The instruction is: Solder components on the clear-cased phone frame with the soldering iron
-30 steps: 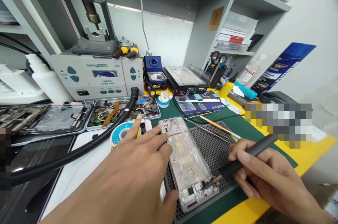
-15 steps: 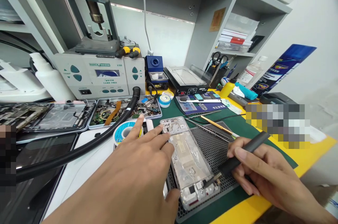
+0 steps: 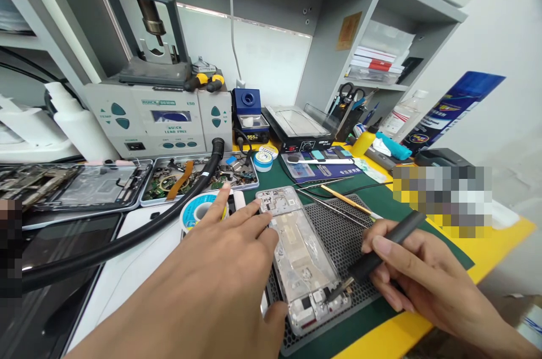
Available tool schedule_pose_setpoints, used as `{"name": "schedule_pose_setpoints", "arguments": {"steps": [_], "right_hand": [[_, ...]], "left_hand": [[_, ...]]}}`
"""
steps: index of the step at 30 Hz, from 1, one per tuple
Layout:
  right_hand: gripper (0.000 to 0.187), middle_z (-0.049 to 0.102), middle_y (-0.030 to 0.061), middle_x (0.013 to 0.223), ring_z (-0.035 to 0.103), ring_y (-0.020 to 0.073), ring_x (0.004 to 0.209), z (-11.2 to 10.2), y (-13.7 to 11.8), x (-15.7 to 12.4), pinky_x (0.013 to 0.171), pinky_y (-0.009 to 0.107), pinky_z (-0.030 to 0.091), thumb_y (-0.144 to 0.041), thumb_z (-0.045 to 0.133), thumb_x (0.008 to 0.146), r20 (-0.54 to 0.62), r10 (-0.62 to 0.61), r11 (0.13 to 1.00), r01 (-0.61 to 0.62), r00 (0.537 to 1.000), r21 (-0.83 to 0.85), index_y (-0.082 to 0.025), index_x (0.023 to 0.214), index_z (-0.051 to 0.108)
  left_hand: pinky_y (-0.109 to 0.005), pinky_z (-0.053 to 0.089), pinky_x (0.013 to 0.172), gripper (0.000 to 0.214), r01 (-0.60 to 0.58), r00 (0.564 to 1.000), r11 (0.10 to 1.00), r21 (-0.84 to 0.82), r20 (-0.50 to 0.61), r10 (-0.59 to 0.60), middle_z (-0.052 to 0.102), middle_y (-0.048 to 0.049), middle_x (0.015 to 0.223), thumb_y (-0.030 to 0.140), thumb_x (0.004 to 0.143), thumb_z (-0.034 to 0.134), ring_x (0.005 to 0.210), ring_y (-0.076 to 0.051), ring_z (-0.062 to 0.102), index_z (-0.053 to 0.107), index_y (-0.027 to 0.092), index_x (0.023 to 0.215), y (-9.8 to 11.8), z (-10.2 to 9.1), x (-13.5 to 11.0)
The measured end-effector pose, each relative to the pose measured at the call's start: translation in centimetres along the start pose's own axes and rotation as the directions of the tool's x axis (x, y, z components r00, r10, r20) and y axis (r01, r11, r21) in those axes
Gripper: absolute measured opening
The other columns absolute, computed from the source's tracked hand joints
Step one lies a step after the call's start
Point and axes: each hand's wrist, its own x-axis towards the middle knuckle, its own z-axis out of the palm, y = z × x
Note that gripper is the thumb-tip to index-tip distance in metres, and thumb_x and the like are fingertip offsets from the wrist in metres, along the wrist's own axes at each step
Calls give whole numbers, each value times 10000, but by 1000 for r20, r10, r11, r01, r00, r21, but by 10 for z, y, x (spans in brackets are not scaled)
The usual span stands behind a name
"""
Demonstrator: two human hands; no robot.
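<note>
Phone frame (image 3: 298, 252), pale and silvery, lies slantwise on a dark perforated mat (image 3: 330, 218) over a green work surface. Right hand (image 3: 419, 274) pinches a black-handled tool (image 3: 387, 249) between thumb and fingers, its narrow tip at small parts on the frame's near end; contact there cannot be told. Left hand (image 3: 228, 268) spreads flat, fingers apart, along the frame's left edge, index finger overlapping a blue-and-white spool (image 3: 188, 212). Beyond sits a tray (image 3: 254, 183) of circuit boards, crossed by a thick black hose (image 3: 139, 240).
</note>
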Motion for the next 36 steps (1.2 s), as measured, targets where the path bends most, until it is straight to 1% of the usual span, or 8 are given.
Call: {"name": "schedule_pose_setpoints", "arguments": {"steps": [5,12,14,17,20,28,32,36], "right_hand": [[348,650,-2,572,508,98,440,-3,3,0,444,198,306,-535,692,1042,16,0,1000,0,1000,-4,-194,979,702],[349,658,1,570,506,101,446,-2,2,-2,447,210,281,-540,691,1042,22,2,1000,-2,1000,13,-195,990,702],[352,657,1,559,498,101,443,-2,2,-3,450,212,285,-541,686,1044,18,2,1000,-2,1000,-4,-194,986,698],[357,656,0,556,490,100,435,-2,2,-3,448,212,280,-545,691,1039,14,-4,1000,4,1000,-18,-193,983,694],[368,653,-1,567,493,101,433,-2,3,-1,444,213,294,-556,701,1028,11,-7,1000,7,1000,-22,-192,977,692],[398,653,-1,537,483,96,436,0,-2,-2,448,207,300,-581,700,1023,23,7,999,-6,1000,-44,-187,972,681],[411,653,0,541,486,97,432,0,-1,-2,434,203,278,-597,695,1020,17,-10,999,11,1000,-34,-189,977,682],[392,658,-4,548,487,97,438,0,1,-2,444,201,298,-582,692,1027,-1,-6,999,6,1000,-38,-192,985,681]], "left_hand": [[-629,554,1138,415,-27,999,1000,-12,-27,27,798,-139,1267,327,729,745,1178,-408,752,842,194,1110,2,-4,-1],[-692,529,1129,343,-14,1000,999,-29,18,15,811,-111,1211,342,742,758,1122,-411,761,824,245,1064,-2,1,0],[-696,469,1190,354,-15,1000,1000,-25,16,15,793,-107,1270,351,757,763,1196,-423,735,815,251,1092,-5,2,-3],[-662,255,1331,479,-17,1000,1000,-8,-18,17,722,-78,1432,365,791,771,1368,-420,639,768,279,1262,-11,5,-13],[-624,114,1371,584,-17,999,1000,-2,-28,17,670,-51,1511,387,818,779,1441,-405,579,701,309,1392,-18,7,-22],[-648,138,1360,621,-30,999,1000,5,-26,30,647,-57,1537,426,824,798,1455,-417,561,686,303,1422,-25,16,-21],[-647,145,1360,626,-37,999,999,8,-31,37,641,-58,1544,450,817,809,1461,-419,555,691,304,1414,-26,16,-22],[-635,122,1366,644,-39,999,999,9,-34,39,649,-52,1535,434,809,814,1454,-404,565,681,311,1426,-26,17,-23]]}}
